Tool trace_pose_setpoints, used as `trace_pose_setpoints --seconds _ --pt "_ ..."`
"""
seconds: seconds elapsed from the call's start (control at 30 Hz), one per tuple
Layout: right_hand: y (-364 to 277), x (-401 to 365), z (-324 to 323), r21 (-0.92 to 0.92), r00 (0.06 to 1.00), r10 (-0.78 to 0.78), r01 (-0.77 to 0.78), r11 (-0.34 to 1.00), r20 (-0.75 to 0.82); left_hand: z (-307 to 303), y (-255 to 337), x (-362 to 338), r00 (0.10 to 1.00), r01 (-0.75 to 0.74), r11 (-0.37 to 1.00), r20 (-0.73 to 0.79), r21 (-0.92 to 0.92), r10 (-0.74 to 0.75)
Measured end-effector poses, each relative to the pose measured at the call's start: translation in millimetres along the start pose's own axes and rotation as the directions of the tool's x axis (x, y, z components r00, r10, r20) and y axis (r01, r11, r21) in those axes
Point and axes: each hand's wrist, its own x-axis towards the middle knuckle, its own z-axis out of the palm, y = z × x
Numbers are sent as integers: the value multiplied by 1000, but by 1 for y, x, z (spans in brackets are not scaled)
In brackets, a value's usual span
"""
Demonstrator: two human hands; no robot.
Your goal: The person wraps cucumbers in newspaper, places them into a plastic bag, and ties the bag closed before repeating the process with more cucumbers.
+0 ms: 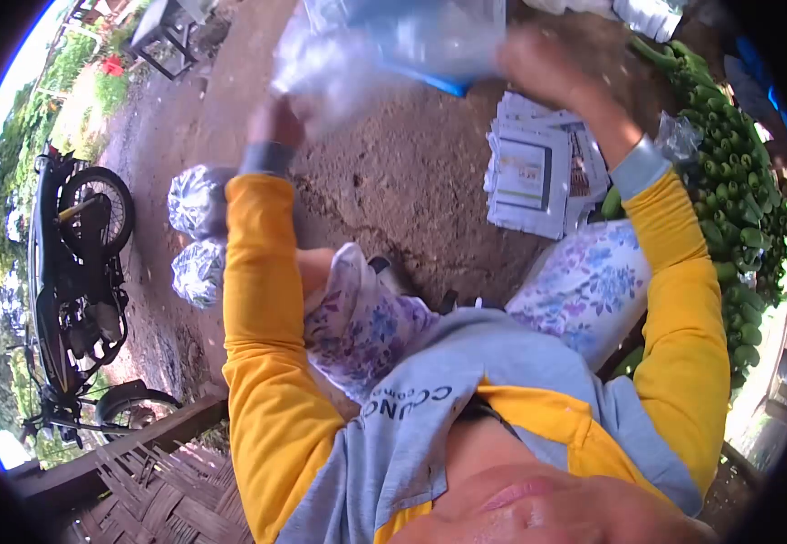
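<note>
Bare brown dirt (411, 159) spreads across the ground here, with a motorbike (81, 299) off to the left and woven matting (167, 499) at the lower left. Up front, clear plastic with a blue edge (434, 45) is out ahead of the knees, between the two hands! Left hand (275, 122), blurred, is at the near left side of it; right hand (538, 68), just as blurred, is by its right edge. Are those fingers clamped on the plastic? Too smeared to tell, on either hand. Near the right forearm lies a stack of newspapers (525, 181), green produce (729, 172) heaped beyond, and two shiny bundles (198, 201) sit beside the left forearm.
</note>
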Motion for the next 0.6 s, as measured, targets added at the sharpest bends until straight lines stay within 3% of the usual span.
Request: trace_pose_setpoints --seconds 0.03,0.07,0.1,0.13,0.17,0.2,0.23,0.27,0.3,0.33,0.37,0.4,0.43,0.47,0.53,0.57,0.6 --pt "7 -11 15 329 947 44 -154 932 317 34 -18 7 898 14 875 379 484 -223" --pt "11 -21 28 550 787 -41 -392 738 615 58 -63 2 923 70 975 357 212 -144" --pt "9 -14 20 513 798 62 -442 736 599 56 -64 6 941 25 970 321 243 -104" --pt "7 -3 7 470 799 179 -501 726 575 44 -54 9 965 126 968 201 216 -170" --pt "16 4 13 551 870 221 -456 698 440 38 -42 11 971 199 964 96 176 -218" --pt "7 19 -5 486 891 225 -411 772 395 40 -57 9 978 207 970 -57 126 -201" --pt "24 20 32 432 981 139 -183 883 132 33 -45 5 984 138 971 -135 196 -113" --pt "12 21 34 585 960 182 -275 763 213 44 -88 11 988 114 972 -130 208 -88" --pt "4 16 37 633 974 149 -224 741 171 51 -109 15 981 186 982 -56 42 -184" --pt "-5 14 41 695 993 64 -118 709 102 56 -102 25 982 183 967 16 178 -189" --pt "11 4 36 644 978 80 -188 741 194 62 -106 33 977 157 938 87 310 -193" --pt "-8 21 73 734 983 -1 -135 666 181 50 -130 6 988 131 921 26 367 -151" --pt "-5 15 91 572 988 -79 -9 820 129 74 -186 10 982 178 934 -3 310 -186" --pt "-4 6 98 558 975 -65 -65 828 210 84 -210 11 916 322 922 176 214 -360" --pt "6 -2 83 479 879 -143 -107 871 456 94 -146 -13 676 387 872 552 299 -489" --pt "20 -7 73 430 838 -122 -143 892 532 112 -175 -26 369 420 808 735 414 -569" --pt "33 -8 65 384 787 -107 -173 907 608 118 -170 -40 136 401 770 799 496 -586"
